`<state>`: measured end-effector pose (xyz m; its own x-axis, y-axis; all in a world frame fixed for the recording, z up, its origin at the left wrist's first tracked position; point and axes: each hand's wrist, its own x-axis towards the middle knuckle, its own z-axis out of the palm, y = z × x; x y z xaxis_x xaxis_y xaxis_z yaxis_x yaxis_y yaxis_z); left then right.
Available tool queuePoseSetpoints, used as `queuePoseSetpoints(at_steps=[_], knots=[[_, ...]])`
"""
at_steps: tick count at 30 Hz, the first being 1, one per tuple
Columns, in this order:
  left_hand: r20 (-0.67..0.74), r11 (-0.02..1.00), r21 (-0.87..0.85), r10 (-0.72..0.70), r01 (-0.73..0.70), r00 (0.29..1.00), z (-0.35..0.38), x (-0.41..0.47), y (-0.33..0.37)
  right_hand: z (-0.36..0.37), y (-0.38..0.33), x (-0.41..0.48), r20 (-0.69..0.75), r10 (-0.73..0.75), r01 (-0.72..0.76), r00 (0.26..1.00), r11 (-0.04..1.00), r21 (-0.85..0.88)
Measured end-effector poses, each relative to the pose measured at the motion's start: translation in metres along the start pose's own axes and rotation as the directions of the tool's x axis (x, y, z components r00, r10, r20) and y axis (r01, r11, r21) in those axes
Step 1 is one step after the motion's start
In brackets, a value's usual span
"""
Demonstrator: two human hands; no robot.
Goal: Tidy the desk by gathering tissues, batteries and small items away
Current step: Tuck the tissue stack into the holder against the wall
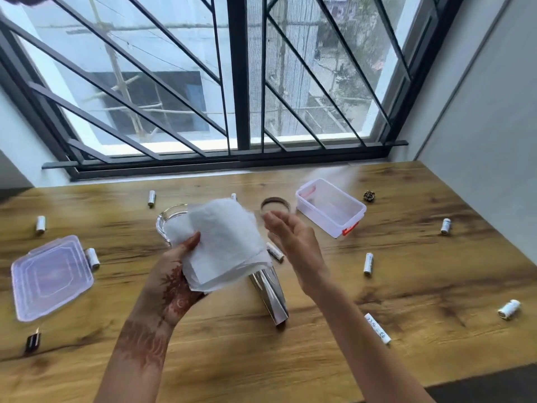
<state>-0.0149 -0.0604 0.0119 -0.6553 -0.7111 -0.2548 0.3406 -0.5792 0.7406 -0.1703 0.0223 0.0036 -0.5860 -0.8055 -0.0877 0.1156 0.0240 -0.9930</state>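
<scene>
My left hand (pixel 177 274) grips a stack of white tissues (pixel 223 242) above the middle of the wooden desk (pixel 392 286). Just to the right of the tissues my right hand (pixel 293 245) hovers with fingers apart, holding nothing. Several white batteries lie scattered on the desk, among them one (pixel 368 263) to the right, one (pixel 509 309) at the far right and one (pixel 40 223) at the left. A clear plastic box (pixel 331 210) with orange clips stands empty behind my right hand. Its lid (pixel 50 276) lies flat at the left.
A shiny metal tube (pixel 270 295) lies under the tissues. Behind them sits a glass ashtray (pixel 165 222), partly hidden, and a round metal ring (pixel 276 206). A small pinecone-like item (pixel 369 195) lies at the back right, a dark plug (pixel 33 341) at the front left. A barred window borders the desk's far edge.
</scene>
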Motion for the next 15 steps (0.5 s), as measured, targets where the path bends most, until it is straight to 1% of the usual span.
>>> queuePoseSetpoints(at_steps=[1, 3, 5, 8, 9, 11, 15], knots=[[0.017, 1.0, 0.004, -0.002, 0.002, 1.0, 0.004, 0.0, 0.0, -0.001, -0.003, 0.005, 0.076, 0.054, -0.061, 0.996, 0.993, 0.101], [0.04, 1.0, 0.014, -0.01, 0.009, 0.999, 0.009, 0.0, 0.002, -0.004, -0.011, 0.008, 0.244, 0.099, -0.156, 0.965, 0.961, 0.228], [0.069, 1.0, 0.007, -0.028, 0.028, 0.997, 0.012, 0.001, 0.003, -0.004, -0.015, 0.008, 0.399, 0.109, -0.245, 0.911, 0.919, 0.309], [0.115, 0.999, 0.003, -0.051, 0.051, 0.992, 0.013, 0.003, 0.006, -0.005, -0.011, 0.006, 0.533, 0.149, -0.402, 0.833, 0.824, 0.398], [0.122, 0.998, 0.014, -0.059, 0.058, 0.991, 0.011, 0.005, 0.006, -0.005, -0.009, 0.006, 0.548, 0.172, -0.439, 0.819, 0.802, 0.405], [0.121, 0.996, 0.04, -0.078, 0.074, 0.99, 0.009, 0.007, 0.005, -0.005, -0.005, 0.005, 0.528, 0.212, -0.458, 0.823, 0.798, 0.393], [0.09, 0.989, 0.11, -0.111, 0.101, 0.99, 0.002, 0.013, 0.006, -0.009, -0.005, 0.001, 0.378, 0.247, -0.391, 0.892, 0.841, 0.373]])
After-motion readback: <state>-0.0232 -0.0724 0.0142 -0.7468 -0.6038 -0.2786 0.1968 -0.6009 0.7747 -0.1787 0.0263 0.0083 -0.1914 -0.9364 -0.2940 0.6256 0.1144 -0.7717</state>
